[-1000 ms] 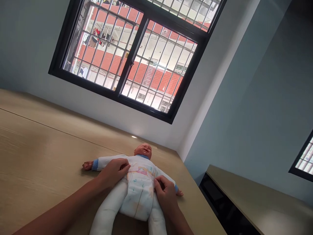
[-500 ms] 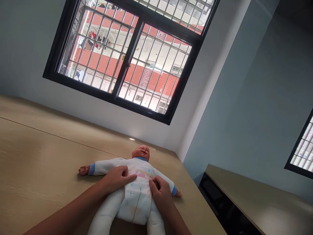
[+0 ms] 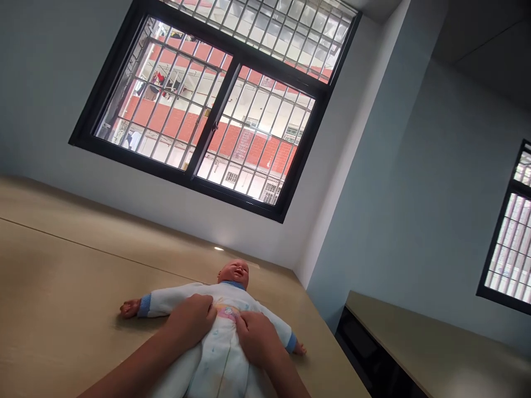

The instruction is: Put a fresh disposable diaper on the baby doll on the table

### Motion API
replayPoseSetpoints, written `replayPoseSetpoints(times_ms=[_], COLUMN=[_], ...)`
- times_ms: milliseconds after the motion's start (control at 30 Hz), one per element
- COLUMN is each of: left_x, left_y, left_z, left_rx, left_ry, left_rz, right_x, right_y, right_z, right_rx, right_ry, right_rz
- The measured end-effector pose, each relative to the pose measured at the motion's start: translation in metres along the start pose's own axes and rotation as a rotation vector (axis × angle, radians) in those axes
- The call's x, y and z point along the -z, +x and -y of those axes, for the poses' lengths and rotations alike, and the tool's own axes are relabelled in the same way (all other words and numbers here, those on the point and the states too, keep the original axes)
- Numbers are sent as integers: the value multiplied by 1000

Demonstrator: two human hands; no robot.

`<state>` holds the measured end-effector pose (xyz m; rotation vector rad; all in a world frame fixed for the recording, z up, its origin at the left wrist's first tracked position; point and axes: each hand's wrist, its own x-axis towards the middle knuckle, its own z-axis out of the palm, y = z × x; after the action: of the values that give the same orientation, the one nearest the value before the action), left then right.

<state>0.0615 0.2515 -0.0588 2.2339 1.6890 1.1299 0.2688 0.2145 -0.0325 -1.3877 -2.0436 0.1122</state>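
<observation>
A baby doll (image 3: 234,272) lies on its back on the wooden table (image 3: 66,287), head toward the window and arms spread. It wears a white outfit with blue collar and cuffs. Over its belly and between its legs is a white front panel, which looks like a diaper (image 3: 222,348), with a centre line and a pink and orange print at the top. My left hand (image 3: 193,319) is closed on the panel's left edge at the waist. Opposite it, my right hand (image 3: 258,336) pinches the right edge. My fingertips are partly hidden. The doll's lower legs fall below the view.
A barred window (image 3: 211,127) with a dark frame is in the wall behind the table. To the right, beyond a gap, stands a second table (image 3: 431,337) with a dark front. The first table's right edge runs close by the doll's hand.
Both hands have closed more tightly at the waist, and my left thumb no longer stretches across the print. The view has tilted up slightly, so the doll sits lower in it.
</observation>
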Motion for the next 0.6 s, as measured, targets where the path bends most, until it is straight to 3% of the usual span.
replayPoseSetpoints(times_ms=[67,167,267,367,467,600], left_x=[9,28,42,40,28,17], left_y=[0,2,3,5,2,-5], left_z=[12,39,53,40,16,3], left_rx=[99,219,191,61,21,-36], left_ry=[189,299,317,58,-225,-401], left_rz=[-14,-4,-27,-9,85,168], right_x=[-5,-12,-9,4,20,34], right_y=[0,-2,-5,-9,-16,-20], right_z=[-6,-18,-31,-46,-66,-81], right_rx=[-24,-77,-145,-291,-431,-492], right_ry=[-21,-42,-72,-165,-274,-327], right_rz=[-46,-84,-80,-16,49,-12])
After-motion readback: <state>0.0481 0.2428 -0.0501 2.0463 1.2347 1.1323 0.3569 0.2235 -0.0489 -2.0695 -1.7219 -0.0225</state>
